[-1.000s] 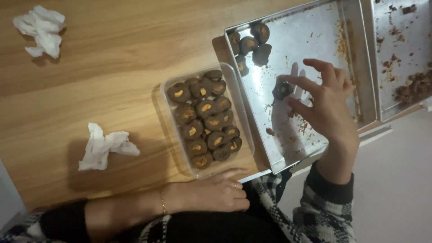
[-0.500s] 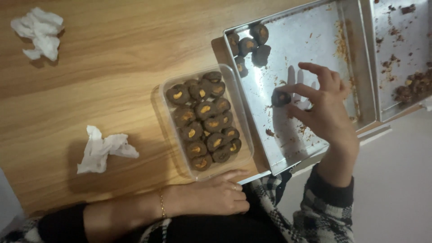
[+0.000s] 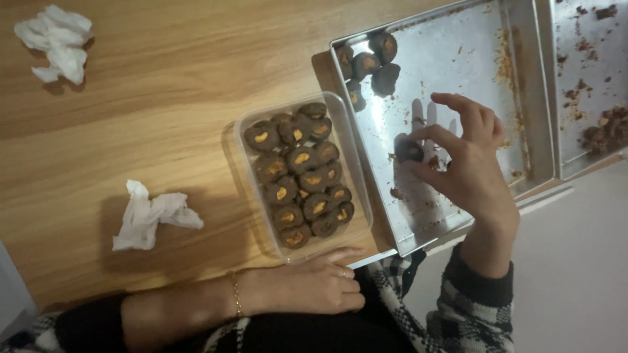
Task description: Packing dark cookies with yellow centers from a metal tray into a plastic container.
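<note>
Fingers [image 3: 439, 136] of the right hand [image 3: 472, 167] pinch a dark cookie [image 3: 410, 151] over the metal tray [image 3: 458, 59].

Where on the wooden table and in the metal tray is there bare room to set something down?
The wooden table is bare between the two crumpled white tissues and the clear plastic cookie box. The near metal baking tray is bare mid-floor; its far-left corner holds dark round cookies, and the right hand covers the near part.

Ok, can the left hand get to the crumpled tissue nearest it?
Probably yes. The left hand rests at the table edge by the clear container, and only bare wood lies between it and the tissue.
</note>
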